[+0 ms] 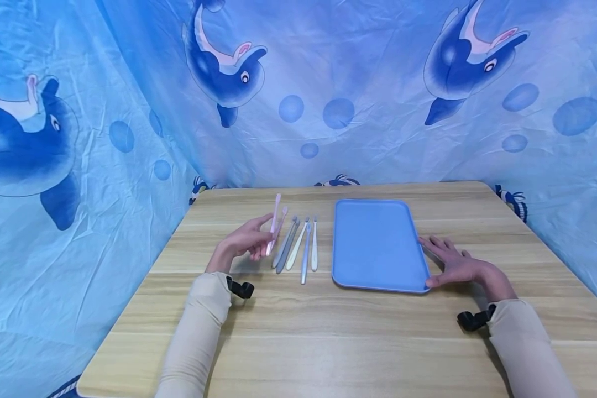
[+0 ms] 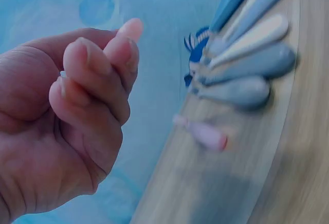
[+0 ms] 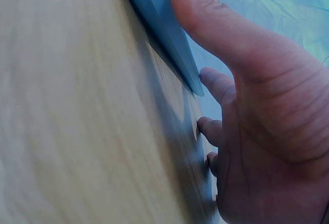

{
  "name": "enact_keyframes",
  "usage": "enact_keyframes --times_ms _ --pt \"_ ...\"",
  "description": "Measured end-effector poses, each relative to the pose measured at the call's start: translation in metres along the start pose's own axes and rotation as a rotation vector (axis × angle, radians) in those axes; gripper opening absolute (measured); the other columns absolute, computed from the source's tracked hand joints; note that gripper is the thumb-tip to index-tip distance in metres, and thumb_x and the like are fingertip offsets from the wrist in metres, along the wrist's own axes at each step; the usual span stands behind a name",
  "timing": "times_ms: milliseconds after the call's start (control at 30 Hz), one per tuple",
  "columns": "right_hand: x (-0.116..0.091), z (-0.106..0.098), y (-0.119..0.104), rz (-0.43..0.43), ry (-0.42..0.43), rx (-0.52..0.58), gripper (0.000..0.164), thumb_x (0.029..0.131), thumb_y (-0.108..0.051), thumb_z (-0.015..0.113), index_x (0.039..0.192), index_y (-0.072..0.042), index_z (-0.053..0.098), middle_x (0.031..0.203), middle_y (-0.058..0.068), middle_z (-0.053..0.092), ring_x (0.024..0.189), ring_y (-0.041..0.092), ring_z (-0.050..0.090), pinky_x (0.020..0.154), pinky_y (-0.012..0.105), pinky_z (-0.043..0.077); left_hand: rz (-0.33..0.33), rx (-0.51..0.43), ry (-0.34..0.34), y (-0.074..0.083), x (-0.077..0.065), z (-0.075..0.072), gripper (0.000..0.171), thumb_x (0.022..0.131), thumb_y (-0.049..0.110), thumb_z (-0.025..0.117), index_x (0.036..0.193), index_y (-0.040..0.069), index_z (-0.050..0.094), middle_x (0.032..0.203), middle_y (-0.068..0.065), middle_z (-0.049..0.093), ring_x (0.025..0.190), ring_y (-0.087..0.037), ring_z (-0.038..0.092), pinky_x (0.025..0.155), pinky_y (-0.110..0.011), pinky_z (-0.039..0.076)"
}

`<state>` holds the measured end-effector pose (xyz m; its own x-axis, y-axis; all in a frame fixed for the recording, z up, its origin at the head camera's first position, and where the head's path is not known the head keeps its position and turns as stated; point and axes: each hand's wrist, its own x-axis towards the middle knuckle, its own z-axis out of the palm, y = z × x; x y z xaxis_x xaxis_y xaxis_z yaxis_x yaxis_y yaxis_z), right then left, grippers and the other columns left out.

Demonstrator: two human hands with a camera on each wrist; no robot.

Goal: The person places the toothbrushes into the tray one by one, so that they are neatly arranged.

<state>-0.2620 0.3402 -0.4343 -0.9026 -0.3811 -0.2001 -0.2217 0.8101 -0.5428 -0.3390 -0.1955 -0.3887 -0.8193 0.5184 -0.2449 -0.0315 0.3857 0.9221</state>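
My left hand (image 1: 246,237) pinches a pink toothbrush (image 1: 274,221), raised over the left part of the table with its head pointing away. In the left wrist view its pink end (image 2: 132,29) pokes out past the fingertips. A second pink toothbrush (image 1: 282,217) lies just beside it. To its right lie two grey toothbrushes (image 1: 287,249), a cream one (image 1: 297,249), a blue one (image 1: 305,257) and a white one (image 1: 314,249). My right hand (image 1: 457,265) rests at the right side of a blue tray (image 1: 378,243), fingers spread, thumb on the rim near its close corner.
The wooden table (image 1: 303,342) carries the toothbrushes left of the tray. A blue curtain (image 1: 298,66) with dolphin prints hangs behind and at the sides. Striped cord (image 1: 339,181) shows at the table's far edge. Each wrist wears a small black camera.
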Motion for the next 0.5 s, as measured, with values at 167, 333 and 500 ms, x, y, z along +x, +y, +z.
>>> enact_keyframes --times_ms 167,333,500 --pt "0.0 0.0 0.0 0.003 -0.003 -0.002 0.116 0.076 -0.049 0.08 0.162 -0.013 0.011 0.162 0.036 -0.001 0.144 0.066 -0.011 0.101 0.088 -0.006 0.023 -0.04 -0.007 0.012 0.001 0.012 0.078 0.102 0.009 0.05 0.163 0.023 0.004 0.05 -0.001 0.058 0.037 -0.009 0.051 0.036 -0.025 0.045" --pt "0.0 0.0 -0.002 0.015 -0.004 0.003 0.116 0.076 -0.049 0.08 0.162 -0.012 0.012 0.162 0.036 -0.002 0.144 0.066 -0.011 0.102 0.088 -0.006 0.048 -0.049 -0.004 0.02 0.001 0.02 0.079 0.101 0.009 0.052 0.163 0.022 0.004 0.05 -0.002 0.058 0.037 -0.01 0.051 0.036 -0.025 0.044" --pt "0.0 0.0 -0.001 0.014 -0.003 -0.002 0.115 0.076 -0.049 0.08 0.161 -0.012 0.012 0.162 0.036 -0.001 0.144 0.066 -0.01 0.101 0.089 -0.005 0.058 -0.068 -0.008 0.025 0.0 0.026 0.079 0.102 0.01 0.052 0.163 0.021 0.004 0.049 -0.001 0.058 0.036 -0.01 0.051 0.036 -0.025 0.044"
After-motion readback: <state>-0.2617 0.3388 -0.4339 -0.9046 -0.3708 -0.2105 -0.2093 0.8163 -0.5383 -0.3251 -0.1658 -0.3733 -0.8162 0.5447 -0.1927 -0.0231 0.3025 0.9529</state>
